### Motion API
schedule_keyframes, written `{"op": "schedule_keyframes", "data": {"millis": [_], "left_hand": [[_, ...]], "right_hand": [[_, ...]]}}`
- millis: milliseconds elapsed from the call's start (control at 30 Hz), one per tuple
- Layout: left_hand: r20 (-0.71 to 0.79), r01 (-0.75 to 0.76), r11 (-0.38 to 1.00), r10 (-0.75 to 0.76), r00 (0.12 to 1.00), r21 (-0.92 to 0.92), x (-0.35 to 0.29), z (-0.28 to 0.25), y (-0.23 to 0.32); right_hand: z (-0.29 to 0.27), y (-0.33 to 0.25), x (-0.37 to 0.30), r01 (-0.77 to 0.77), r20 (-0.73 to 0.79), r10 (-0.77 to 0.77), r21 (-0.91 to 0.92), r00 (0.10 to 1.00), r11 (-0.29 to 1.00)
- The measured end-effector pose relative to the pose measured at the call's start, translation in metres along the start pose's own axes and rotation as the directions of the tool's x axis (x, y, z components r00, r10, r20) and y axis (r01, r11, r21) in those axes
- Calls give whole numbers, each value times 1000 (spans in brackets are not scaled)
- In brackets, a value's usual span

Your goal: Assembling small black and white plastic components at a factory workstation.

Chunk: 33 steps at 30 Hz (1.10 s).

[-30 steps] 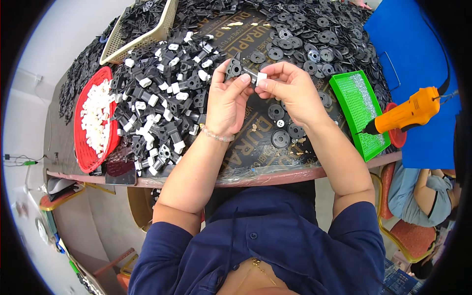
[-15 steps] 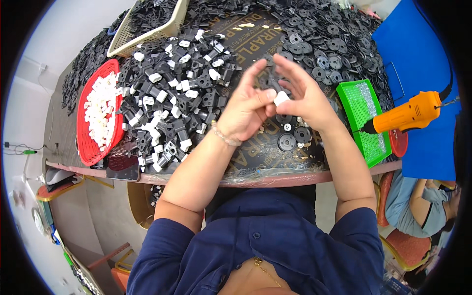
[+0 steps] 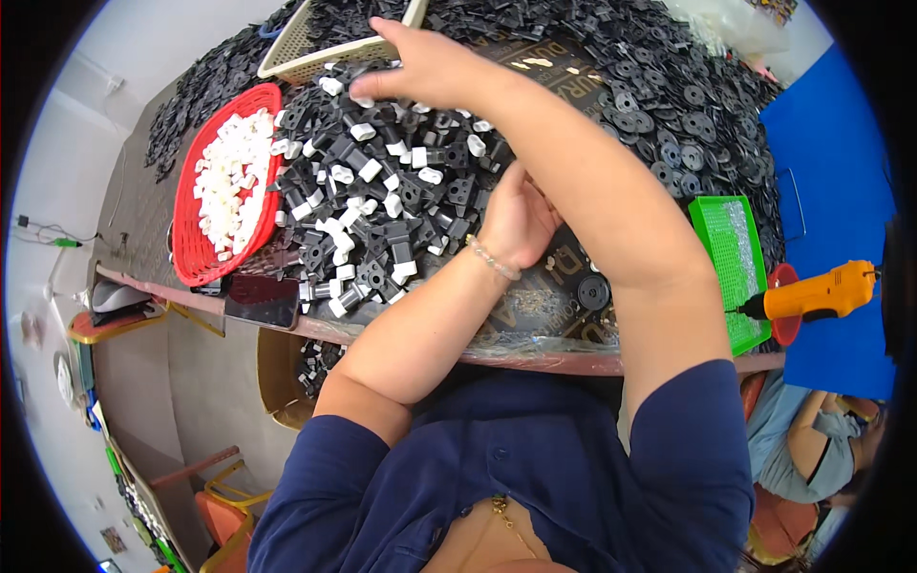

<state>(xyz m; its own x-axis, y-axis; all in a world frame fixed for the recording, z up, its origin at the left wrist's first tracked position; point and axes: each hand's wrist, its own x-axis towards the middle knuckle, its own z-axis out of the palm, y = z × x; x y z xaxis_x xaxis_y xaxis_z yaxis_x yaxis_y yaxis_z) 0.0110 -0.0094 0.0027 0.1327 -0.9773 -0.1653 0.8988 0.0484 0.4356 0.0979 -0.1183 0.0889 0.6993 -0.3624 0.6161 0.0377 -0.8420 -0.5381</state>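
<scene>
My right hand [image 3: 425,69] reaches across to the left, over the far part of a heap of black plastic parts with white end caps [image 3: 382,196], close to the beige basket [image 3: 353,53]. Its thumb and forefinger are spread apart, and no part shows between them. Nearer to me, my left hand [image 3: 521,222], with a beaded bracelet on the wrist, hangs over the dark tabletop beside the heap. My right forearm covers most of its fingers, so whatever it holds is hidden. Left of the heap lies a red basket [image 3: 181,229] full of small white caps [image 3: 229,181].
Black discs [image 3: 688,124] spread over the far right. A green tray [image 3: 702,224] of small metal pieces stands at the right, with an orange power screwdriver [image 3: 821,291] next to it. A dark phone-like slab [image 3: 263,301] lies at the table's front edge [image 3: 535,361].
My right hand has left my left hand and swung far left over the heap. The white-capped black part between my hands is out of sight. The view has shifted slightly.
</scene>
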Motion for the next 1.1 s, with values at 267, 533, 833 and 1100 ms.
{"op": "schedule_keyframes", "data": {"millis": [267,533,833,1100], "left_hand": [[87,-262,688,279,956,677,-8,1,4],[531,-472,-598,-90,843,648,-1,18,-19],[479,-468,-657,-181,859,591,32,20,-28],[588,-732,-308,-445,675,607,-8,26,-20]], "right_hand": [[-173,-14,-146,-312,-99,298,-402,949,861],[-213,-46,-311,-567,-54,691,-618,721,544],[-179,-13,-317,-473,-10,535,-480,845,739],[-172,7,-309,-356,91,504,-602,859,715]]}}
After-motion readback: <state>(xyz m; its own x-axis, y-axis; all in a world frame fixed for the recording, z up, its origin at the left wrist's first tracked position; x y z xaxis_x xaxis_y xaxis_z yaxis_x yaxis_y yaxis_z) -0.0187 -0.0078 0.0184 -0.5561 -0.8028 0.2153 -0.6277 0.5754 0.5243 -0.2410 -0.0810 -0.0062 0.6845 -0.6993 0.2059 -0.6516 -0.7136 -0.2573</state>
